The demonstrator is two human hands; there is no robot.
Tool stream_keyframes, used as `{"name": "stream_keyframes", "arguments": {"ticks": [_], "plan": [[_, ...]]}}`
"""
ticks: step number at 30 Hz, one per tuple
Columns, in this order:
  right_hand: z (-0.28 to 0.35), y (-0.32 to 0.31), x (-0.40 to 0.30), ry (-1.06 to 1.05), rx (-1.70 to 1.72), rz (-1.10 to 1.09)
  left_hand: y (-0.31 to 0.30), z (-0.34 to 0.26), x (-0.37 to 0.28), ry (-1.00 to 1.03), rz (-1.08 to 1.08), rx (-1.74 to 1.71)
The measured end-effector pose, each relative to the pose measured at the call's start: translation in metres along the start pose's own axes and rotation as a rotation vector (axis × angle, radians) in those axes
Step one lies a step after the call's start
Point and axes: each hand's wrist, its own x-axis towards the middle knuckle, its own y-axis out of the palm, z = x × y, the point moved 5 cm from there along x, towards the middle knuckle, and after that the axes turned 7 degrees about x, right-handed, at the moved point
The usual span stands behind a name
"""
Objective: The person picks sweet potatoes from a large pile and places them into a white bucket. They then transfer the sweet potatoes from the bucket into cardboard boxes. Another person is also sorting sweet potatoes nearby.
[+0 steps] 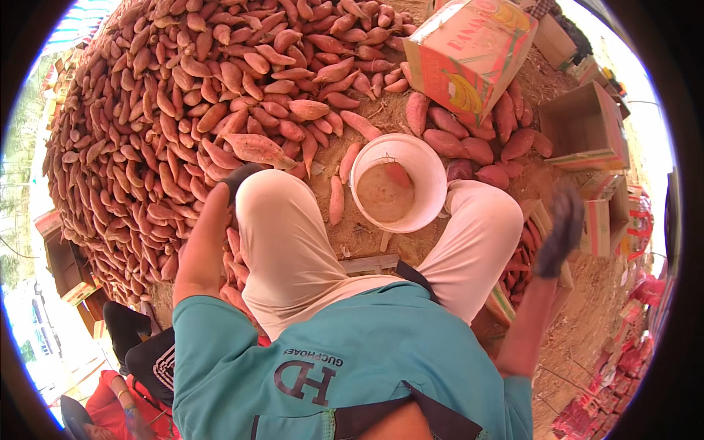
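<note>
My left hand (242, 179), in a dark glove, is beside my left knee at the edge of a large heap of red-skinned sweet potatoes (165, 110). The knee hides most of its fingers, so its grip is unclear. Blurred by motion, my gloved right hand (561, 231) is raised with its fingers extended and nothing visible in it. It is above and beside an open cardboard box (566, 278) of smaller sweet potatoes (520, 264). Between my knees stands a white plastic bucket (434, 181), dirty inside, with one sweet potato (399, 175) in it.
A banana carton (467, 49) stands ahead, by a smaller group of large sweet potatoes (451, 140). Open cartons (583, 126) line the right side. Filled red bags (594, 407) lie at lower right. Another person in red (110, 407) is behind on the left.
</note>
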Motion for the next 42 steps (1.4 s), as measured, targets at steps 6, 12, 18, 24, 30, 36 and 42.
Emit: {"name": "stream_keyframes", "arguments": {"ticks": [6, 12, 18, 24, 30, 36, 42], "plan": [[0.073, 0.248, 0.074, 0.039, 0.460, 0.490, 0.067, 0.012, 0.017, -0.028, 0.342, -0.164], [-0.031, 0.303, 0.065, 0.567, 0.553, 0.367, 0.101, -0.063, 0.069, 0.228, 0.249, 0.532], [-0.026, 0.306, 0.086, 0.741, 0.689, 0.307, 0.118, -0.122, 0.109, 0.319, 0.418, 1.022], [-0.041, 0.308, 0.083, 0.813, 0.720, 0.326, 0.139, -0.146, 0.169, 0.466, 0.284, 1.399], [-0.033, 0.321, 0.076, 0.821, 0.755, 0.290, 0.155, -0.189, 0.215, 0.904, -0.169, 1.513], [-0.038, 0.329, 0.071, 0.837, 0.726, 0.340, 0.175, -0.181, 0.263, 0.618, -0.367, 1.684], [-0.041, 0.332, 0.070, 0.826, 0.741, 0.359, 0.176, -0.214, 0.244, 0.708, -0.267, 1.399]]}}
